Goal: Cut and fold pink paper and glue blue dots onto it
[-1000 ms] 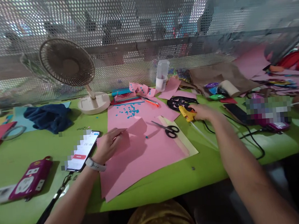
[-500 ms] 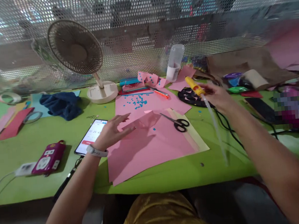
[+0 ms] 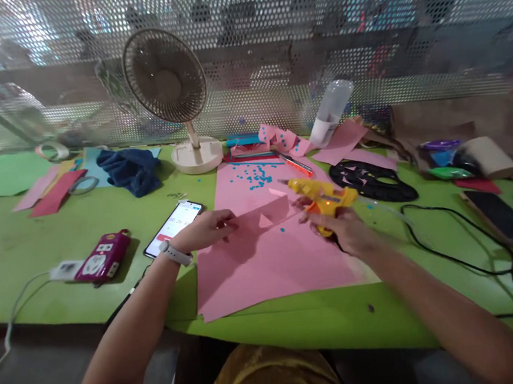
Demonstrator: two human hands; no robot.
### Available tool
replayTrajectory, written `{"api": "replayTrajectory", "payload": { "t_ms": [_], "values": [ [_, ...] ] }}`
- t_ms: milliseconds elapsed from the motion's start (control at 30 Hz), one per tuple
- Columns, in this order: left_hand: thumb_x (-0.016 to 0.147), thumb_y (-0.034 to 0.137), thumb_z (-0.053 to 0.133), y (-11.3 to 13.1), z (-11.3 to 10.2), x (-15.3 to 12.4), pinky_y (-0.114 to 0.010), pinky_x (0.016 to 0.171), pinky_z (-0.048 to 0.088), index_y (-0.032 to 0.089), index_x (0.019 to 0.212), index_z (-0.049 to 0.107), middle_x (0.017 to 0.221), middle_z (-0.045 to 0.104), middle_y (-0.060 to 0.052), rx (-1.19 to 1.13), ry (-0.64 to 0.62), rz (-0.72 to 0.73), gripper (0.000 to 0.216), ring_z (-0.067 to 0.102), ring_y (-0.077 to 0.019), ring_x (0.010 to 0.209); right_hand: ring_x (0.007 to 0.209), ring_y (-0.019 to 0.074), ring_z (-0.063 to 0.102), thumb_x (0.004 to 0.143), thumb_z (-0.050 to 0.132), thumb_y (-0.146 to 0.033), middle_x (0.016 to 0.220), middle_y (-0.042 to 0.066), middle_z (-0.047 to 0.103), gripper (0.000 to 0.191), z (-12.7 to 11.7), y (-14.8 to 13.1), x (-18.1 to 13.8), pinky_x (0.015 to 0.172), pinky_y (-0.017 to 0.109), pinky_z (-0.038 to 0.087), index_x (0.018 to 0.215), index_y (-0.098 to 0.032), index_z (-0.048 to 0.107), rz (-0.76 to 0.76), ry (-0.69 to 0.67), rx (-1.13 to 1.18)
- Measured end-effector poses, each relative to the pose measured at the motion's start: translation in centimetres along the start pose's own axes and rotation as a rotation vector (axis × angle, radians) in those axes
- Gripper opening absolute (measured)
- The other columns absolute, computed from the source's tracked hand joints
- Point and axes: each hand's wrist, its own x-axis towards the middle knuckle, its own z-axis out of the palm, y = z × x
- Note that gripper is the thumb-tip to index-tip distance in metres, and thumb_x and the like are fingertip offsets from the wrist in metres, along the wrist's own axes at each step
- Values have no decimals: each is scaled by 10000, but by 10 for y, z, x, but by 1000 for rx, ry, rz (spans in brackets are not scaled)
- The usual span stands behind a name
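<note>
My right hand (image 3: 346, 232) grips a yellow glue gun (image 3: 321, 197) over the pink paper sheet (image 3: 266, 262), its nozzle pointing left toward a small folded pink paper piece (image 3: 271, 210). A clear glue stick juts from the gun's back to the right. My left hand (image 3: 204, 230), with a white wristband, rests on the sheet's left edge and pinches the folded piece's left end. Small blue paper dots (image 3: 258, 177) lie scattered on the far part of the sheet.
A phone (image 3: 173, 228) and a magenta power strip (image 3: 102, 264) lie left of my left hand. A desk fan (image 3: 165, 84), a blue cloth (image 3: 130, 169), a white bottle (image 3: 330, 112) and a black cut-out (image 3: 371, 180) stand behind. A black cable (image 3: 461, 261) loops at the right.
My right hand has brought the glue gun from the far right down to the folded pink piece. My left hand has closed onto that piece. The view has shifted left.
</note>
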Motion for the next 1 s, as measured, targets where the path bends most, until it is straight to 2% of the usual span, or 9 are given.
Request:
{"api": "replayTrajectory", "payload": {
  "t_ms": [100,200,267,367,467,567,700,800,1000],
  "values": [
    [855,440,571,-2,3,2,-226,563,456,178,844,566,712,646,-7,-143,63,56,262,653,-139,631,645,128,577,674,771,-440,944,47,664,358,5,6,-7,481,238,427,938,-230,650,11,-89,-94],
    [804,477,652,-4,11,6,-197,485,416,168,757,553,606,605,8,-256,157,28,328,631,-125,557,620,124,559,682,767,-473,839,31,647,357,3,11,-10,483,238,420,897,-224,628,34,-89,-127],
    [795,501,667,-5,16,9,-179,437,386,163,758,560,557,590,15,-330,178,3,356,611,-115,513,577,116,533,690,760,-497,760,18,624,364,2,15,-12,472,242,414,868,-215,614,68,-89,-133],
    [792,508,677,-3,20,11,-182,450,423,150,795,586,577,619,-2,-430,190,18,369,601,-106,508,545,111,515,678,770,-512,751,13,621,396,4,20,-15,451,246,413,887,-215,611,113,-113,-145],
    [752,479,728,2,20,9,-193,490,449,134,828,602,613,642,-17,-476,166,39,375,602,-107,535,479,105,485,676,759,-539,673,-4,599,402,7,22,-19,389,243,386,884,-222,628,185,-135,-224],
    [685,424,793,4,21,9,-184,479,414,129,852,607,603,646,-13,-437,112,45,387,581,-100,527,402,87,426,714,713,-572,574,-31,543,398,11,22,-24,336,232,346,874,-215,642,250,-192,-332],
    [663,388,803,1,26,12,-183,466,379,135,855,595,580,637,1,-445,65,69,380,567,-98,518,421,77,441,750,692,-565,571,-42,523,390,15,25,-27,373,221,377,865,-196,636,212,-268,-347],
    [671,383,791,-2,30,14,-191,477,379,140,857,584,593,635,0,-471,36,68,370,574,-104,536,422,79,444,751,688,-573,564,-43,520,401,17,29,-27,389,225,378,855,-191,626,231,-277,-343],
    [695,383,767,-6,36,16,-191,461,344,144,862,602,609,589,21,-414,62,114,336,512,-83,522,432,85,459,762,662,-603,567,-35,533,428,20,35,-25,412,229,380,860,-189,615,227,-283,-382]
  ]
}}
